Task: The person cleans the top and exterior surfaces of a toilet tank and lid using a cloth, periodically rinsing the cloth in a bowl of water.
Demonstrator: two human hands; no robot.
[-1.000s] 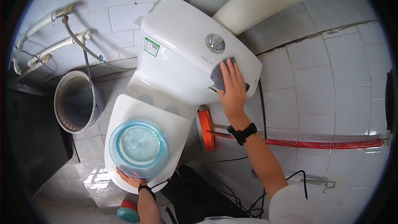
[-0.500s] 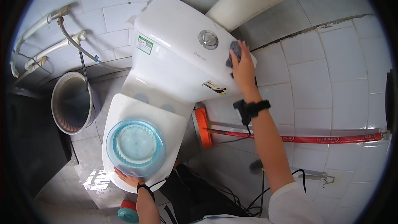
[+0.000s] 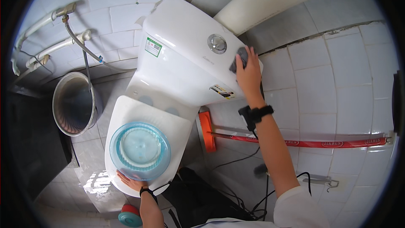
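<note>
My right hand (image 3: pixel 249 75) is closed on a dark grey cloth (image 3: pixel 241 55), pressing it on the right end of the white toilet tank (image 3: pixel 181 29). The round silver flush button (image 3: pixel 217 43) sits just left of the cloth. On the closed toilet lid (image 3: pixel 179 128) stands a clear blue plastic basin (image 3: pixel 162 158); whether liquid is in it I cannot tell. My left hand (image 3: pixel 131 182) lies with its fingers stretched out on the front of the lid, against the basin's near edge. Each wrist wears a black strap.
A bucket (image 3: pixel 56 109) with dark contents stands on the floor at left, below white pipes (image 3: pixel 63 50) and a flexible hose. Right of the toilet, an orange-headed tool (image 3: pixel 206 131) has a long red handle (image 3: pixel 274 142). A thick white pipe (image 3: pixel 278 2) runs behind the tank. Black cables hang beside my legs.
The view has shifted slightly, moving the toilet a little rightward in the picture. My right hand and the cloth stay at the tank's right end, slightly nearer me. My left hand keeps its place.
</note>
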